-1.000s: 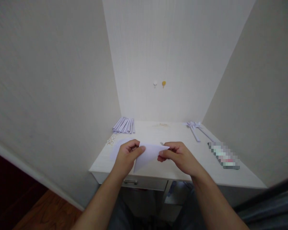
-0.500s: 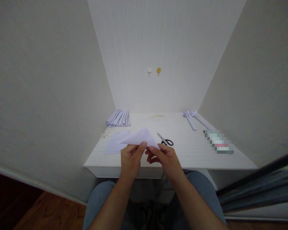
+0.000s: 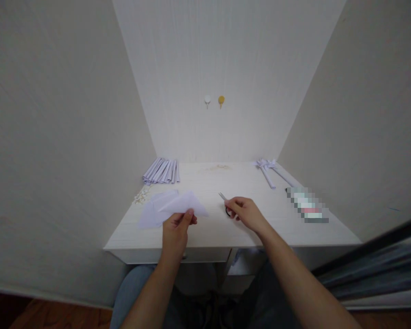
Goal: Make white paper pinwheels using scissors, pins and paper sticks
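Note:
Between the thumb and fingers of my left hand [image 3: 178, 228] is a folded piece of white paper [image 3: 188, 204], pointed at its top and right corners. Several loose white sheets [image 3: 147, 214] lie on the table just left of it. My right hand [image 3: 245, 211] is closed on the scissors [image 3: 222, 196] at their black handle, close to the tabletop. The blades point away and to the left; much of the handle is hidden behind my fingers.
Rolled paper tubes [image 3: 162, 171] lie in a row at the back left, with small white scraps [image 3: 141, 195] in front. More paper rolls [image 3: 268, 176] with a bow-like top are at the back right. A blurred-out flat object [image 3: 308, 205] lies on the white table [image 3: 205, 235].
My right hand has let go of the folded paper and moved right onto the scissors. My left hand keeps the paper, now lower and further left. The view has shifted slightly.

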Motion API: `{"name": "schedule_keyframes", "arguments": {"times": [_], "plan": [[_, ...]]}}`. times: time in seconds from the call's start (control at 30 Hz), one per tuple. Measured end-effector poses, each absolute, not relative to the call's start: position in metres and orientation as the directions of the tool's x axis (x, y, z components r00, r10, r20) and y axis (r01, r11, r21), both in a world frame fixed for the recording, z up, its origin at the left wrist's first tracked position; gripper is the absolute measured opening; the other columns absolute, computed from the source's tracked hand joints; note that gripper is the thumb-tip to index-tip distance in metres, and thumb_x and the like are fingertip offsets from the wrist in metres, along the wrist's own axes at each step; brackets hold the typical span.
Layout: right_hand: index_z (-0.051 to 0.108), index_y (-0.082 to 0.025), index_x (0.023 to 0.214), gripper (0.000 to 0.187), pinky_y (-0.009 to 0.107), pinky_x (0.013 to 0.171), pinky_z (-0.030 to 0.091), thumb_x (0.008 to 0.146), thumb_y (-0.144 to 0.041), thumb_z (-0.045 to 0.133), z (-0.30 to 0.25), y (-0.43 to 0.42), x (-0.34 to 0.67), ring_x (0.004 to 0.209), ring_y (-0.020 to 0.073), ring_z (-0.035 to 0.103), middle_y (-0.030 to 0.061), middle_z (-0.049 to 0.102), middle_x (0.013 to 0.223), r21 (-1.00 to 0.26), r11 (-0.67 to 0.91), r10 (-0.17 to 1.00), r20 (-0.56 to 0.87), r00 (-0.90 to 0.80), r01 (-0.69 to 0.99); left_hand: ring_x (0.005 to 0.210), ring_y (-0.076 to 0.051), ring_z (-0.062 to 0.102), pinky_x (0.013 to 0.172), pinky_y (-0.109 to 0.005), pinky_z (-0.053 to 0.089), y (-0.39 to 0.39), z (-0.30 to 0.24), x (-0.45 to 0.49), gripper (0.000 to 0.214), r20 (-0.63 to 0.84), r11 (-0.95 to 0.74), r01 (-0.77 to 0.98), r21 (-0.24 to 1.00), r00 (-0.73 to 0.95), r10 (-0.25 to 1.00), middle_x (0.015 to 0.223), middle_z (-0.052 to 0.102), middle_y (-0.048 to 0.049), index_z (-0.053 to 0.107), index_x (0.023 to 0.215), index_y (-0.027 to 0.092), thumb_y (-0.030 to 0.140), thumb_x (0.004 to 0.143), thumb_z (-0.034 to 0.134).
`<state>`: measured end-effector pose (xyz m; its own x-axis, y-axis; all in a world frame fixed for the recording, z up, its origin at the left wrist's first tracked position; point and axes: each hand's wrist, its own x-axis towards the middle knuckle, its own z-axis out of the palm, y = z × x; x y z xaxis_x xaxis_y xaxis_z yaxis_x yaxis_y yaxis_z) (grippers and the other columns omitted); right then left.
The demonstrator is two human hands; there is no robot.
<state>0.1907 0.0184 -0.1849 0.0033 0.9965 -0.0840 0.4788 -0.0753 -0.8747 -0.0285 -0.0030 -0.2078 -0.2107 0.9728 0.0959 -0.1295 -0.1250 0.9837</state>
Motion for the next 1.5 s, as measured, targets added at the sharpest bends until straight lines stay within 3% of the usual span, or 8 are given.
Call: {"name": "schedule_keyframes", "arguments": {"times": [0.1, 0.2, 0.37, 0.5, 0.83, 1.17, 1.4, 1.5], "plan": [[0.070, -0.013, 0.097, 0.023, 0.036, 0.080, 0.056, 0.094, -0.036, 0.069, -0.189, 0.039, 0.214, 0.093, 0.0218, 0.068, 0.0104, 0.073, 0.102, -0.675, -0.192, 0.981, -0.116, 0.154, 0.713, 0.065, -0.017, 0.067, 0.070, -0.033, 0.058, -0.001, -0.210, -0.029, 0.035, 0.052, -0.088, -0.195, 0.977, -0.180, 0.982, 0.066, 0.073, -0.0039, 0.073, 0.072, 0.015, 0.049, 0.072, 0.080], [0.068, -0.016, 0.113, 0.025, 0.044, 0.089, 0.057, 0.098, -0.036, 0.068, -0.192, 0.048, 0.217, 0.102, 0.0230, 0.068, 0.0082, 0.069, 0.117, -0.481, -0.236, 0.969, -0.182, 0.167, 0.844, 0.064, -0.017, 0.068, 0.064, -0.030, 0.059, -0.002, -0.205, -0.026, 0.034, 0.024, -0.059, -0.239, 0.969, -0.147, 0.989, 0.067, 0.073, -0.0046, 0.073, 0.075, 0.014, 0.047, 0.071, 0.082], [0.067, -0.019, 0.121, 0.027, 0.044, 0.091, 0.058, 0.100, -0.036, 0.065, -0.184, 0.054, 0.208, 0.106, 0.0234, 0.068, 0.0096, 0.068, 0.125, -0.270, -0.199, 0.952, -0.281, 0.120, 0.942, 0.068, -0.017, 0.069, 0.060, -0.027, 0.060, -0.006, -0.193, -0.023, 0.033, 0.009, -0.042, -0.273, 0.961, -0.120, 0.993, 0.068, 0.073, -0.0047, 0.072, 0.076, 0.014, 0.044, 0.070, 0.083], [0.065, -0.018, 0.126, 0.031, 0.046, 0.092, 0.058, 0.100, -0.035, 0.065, -0.175, 0.060, 0.207, 0.108, 0.0246, 0.068, 0.0104, 0.066, 0.128, -0.189, -0.157, 0.946, -0.310, 0.093, 0.969, 0.069, -0.018, 0.069, 0.059, -0.027, 0.060, -0.010, -0.190, -0.024, 0.032, 0.008, -0.036, -0.282, 0.959, -0.098, 0.995, 0.069, 0.073, -0.0046, 0.073, 0.078, 0.014, 0.043, 0.069, 0.084], [0.065, -0.018, 0.127, 0.032, 0.044, 0.091, 0.059, 0.099, -0.034, 0.066, -0.171, 0.054, 0.211, 0.109, 0.0252, 0.068, 0.0105, 0.065, 0.130, -0.175, -0.042, 0.928, -0.372, -0.027, 0.984, 0.068, -0.015, 0.067, 0.062, -0.026, 0.058, -0.016, -0.191, -0.030, 0.031, 0.010, -0.033, -0.277, 0.960, -0.085, 0.996, 0.069, 0.072, -0.0030, 0.072, 0.077, 0.014, 0.041, 0.070, 0.083], [0.063, -0.018, 0.129, 0.033, 0.047, 0.093, 0.058, 0.100, -0.034, 0.065, -0.162, 0.045, 0.210, 0.111, 0.0256, 0.067, 0.0108, 0.064, 0.132, -0.148, -0.054, 0.926, -0.378, -0.006, 0.987, 0.070, -0.017, 0.068, 0.059, -0.028, 0.060, -0.021, -0.180, -0.026, 0.031, 0.040, -0.058, -0.281, 0.958, -0.068, 0.997, 0.071, 0.072, -0.0036, 0.071, 0.079, 0.014, 0.042, 0.071, 0.083], [0.065, -0.017, 0.125, 0.030, 0.044, 0.089, 0.059, 0.100, -0.034, 0.065, -0.167, 0.037, 0.222, 0.106, 0.0246, 0.068, 0.0097, 0.067, 0.127, -0.318, -0.092, 0.914, -0.404, -0.047, 0.944, 0.064, -0.015, 0.067, 0.058, -0.026, 0.060, -0.027, -0.164, -0.026, 0.027, 0.080, -0.088, -0.330, 0.940, -0.036, 0.996, 0.067, 0.073, -0.0027, 0.073, 0.079, 0.014, 0.033, 0.067, 0.087], [0.068, -0.016, 0.116, 0.024, 0.039, 0.082, 0.061, 0.100, -0.034, 0.066, -0.171, 0.032, 0.227, 0.096, 0.0210, 0.070, 0.0074, 0.070, 0.116, -0.431, -0.133, 0.927, -0.372, -0.041, 0.892, 0.063, -0.015, 0.067, 0.057, -0.025, 0.059, -0.029, -0.159, -0.027, 0.026, 0.092, -0.100, -0.345, 0.933, -0.037, 0.995, 0.067, 0.073, -0.0025, 0.074, 0.079, 0.014, 0.031, 0.065, 0.087]]}}
